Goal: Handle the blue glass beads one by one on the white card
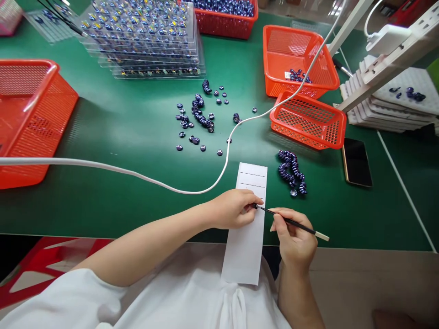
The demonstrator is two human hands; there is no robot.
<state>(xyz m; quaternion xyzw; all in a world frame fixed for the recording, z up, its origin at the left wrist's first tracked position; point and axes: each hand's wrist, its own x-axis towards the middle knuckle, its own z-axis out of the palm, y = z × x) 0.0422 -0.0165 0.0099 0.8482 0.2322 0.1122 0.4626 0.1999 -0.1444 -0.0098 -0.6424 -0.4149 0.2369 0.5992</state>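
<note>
Left hand [233, 211] is pinched shut on a small dark bead [254, 206], pretty much hidden by the fingers, so no clue on its exact shape. It's over the right side of a white paper strip [244, 249] with ruled lines across its far part. Right hand [297, 238] is closed around a skinny black brush-like tool [302, 226], pale end pointing right, the other end right up at the bead. Can't tell if the tip actually touches it.

The strip hangs off the near edge of the green tabletop [137, 205]. Just right of it there's a curvy double row of dark shiny beads [291, 169], and loose dark beads [202, 119] are scattered farther off to the left. A white cable [164, 185] snakes between those and the hands.

Over on the far right, a small orange basket [302, 136] sits against a bigger orange basket [270, 83] with a few beads inside, plus a phone [357, 163] lying flat nearby. Far left has a stack of clear trays [157, 72] loaded with shiny pieces.
</note>
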